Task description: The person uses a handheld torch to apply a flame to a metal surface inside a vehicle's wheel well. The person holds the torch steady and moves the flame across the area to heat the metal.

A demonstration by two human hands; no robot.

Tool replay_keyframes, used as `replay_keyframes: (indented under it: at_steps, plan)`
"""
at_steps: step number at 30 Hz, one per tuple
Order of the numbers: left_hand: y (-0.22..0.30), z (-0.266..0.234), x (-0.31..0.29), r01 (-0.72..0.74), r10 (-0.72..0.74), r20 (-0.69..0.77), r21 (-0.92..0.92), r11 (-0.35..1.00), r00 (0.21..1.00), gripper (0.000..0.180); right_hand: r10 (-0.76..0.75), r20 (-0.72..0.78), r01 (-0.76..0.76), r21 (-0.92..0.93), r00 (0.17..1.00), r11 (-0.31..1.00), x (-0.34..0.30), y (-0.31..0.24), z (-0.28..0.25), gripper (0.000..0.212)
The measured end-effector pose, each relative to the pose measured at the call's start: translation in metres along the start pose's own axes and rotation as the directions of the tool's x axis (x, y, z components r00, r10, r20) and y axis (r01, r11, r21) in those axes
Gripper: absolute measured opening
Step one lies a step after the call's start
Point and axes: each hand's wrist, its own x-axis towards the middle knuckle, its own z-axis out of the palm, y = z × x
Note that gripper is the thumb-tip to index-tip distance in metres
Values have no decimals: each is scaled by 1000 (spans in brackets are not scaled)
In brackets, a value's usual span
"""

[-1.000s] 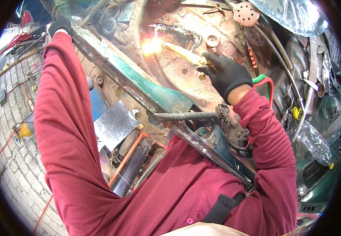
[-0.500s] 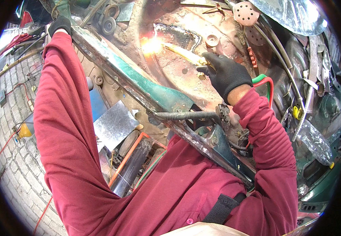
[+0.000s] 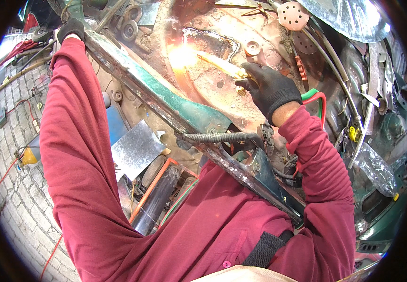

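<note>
My right hand (image 3: 270, 87), in a black glove, is closed around a brass-coloured gas torch (image 3: 220, 65). The torch points left, its bright flame (image 3: 183, 56) against a rusty, reddish metal panel (image 3: 203, 91). Glare hides the tip and the spot it heats. Beside the flame runs a dark, jagged-edged seam or cut (image 3: 213, 37) in the panel. My left arm reaches far forward, and my gloved left hand (image 3: 71, 29) is closed on the far end of a green metal frame (image 3: 166, 98); its fingers are partly hidden. This frame crosses diagonally between my body and the panel.
A perforated sanding disc (image 3: 292, 17) and a red-handled tool (image 3: 301, 68) lie beyond my right hand. Red and green hoses (image 3: 317, 96) trail behind its wrist. A corrugated conduit (image 3: 222, 137) crosses the frame. Below are a sheet-metal piece (image 3: 136, 149) and an orange-edged box (image 3: 152, 188). Right: a plastic bottle (image 3: 376, 169).
The flame and torch tip have shifted slightly right and toward me along the panel, and an orange glow spreads below the flame. My left hand stays in place.
</note>
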Motion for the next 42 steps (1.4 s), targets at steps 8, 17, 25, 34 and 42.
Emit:
replay_keyframes:
  at_steps: [8, 17, 25, 34, 42]
  plan:
    - [-16, 18, 23, -50, 51, -4, 28, 998, 999, 41, 1, 38, 0, -25, 999, 1000, 0, 0, 0, 23]
    - [-9, 6, 11, -28, 28, 0, -24, 999, 1000, 39, 10, 33, -9, -27, 999, 1000, -1, 0, 1, 23]
    - [-9, 8, 10, -36, 36, 0, 7, 999, 999, 38, 30, 61, -29, -17, 998, 999, 0, -1, -1, 23]
    - [-2, -10, -6, -79, 77, 28, 107, 991, 997, 37, -9, 2, 9, 9, 1000, 1000, -2, 2, 3, 22]
    - [-8, -3, 1, -28, 28, 17, 38, 999, 999, 39, 29, 65, -28, -19, 997, 999, -2, -4, -3, 35]
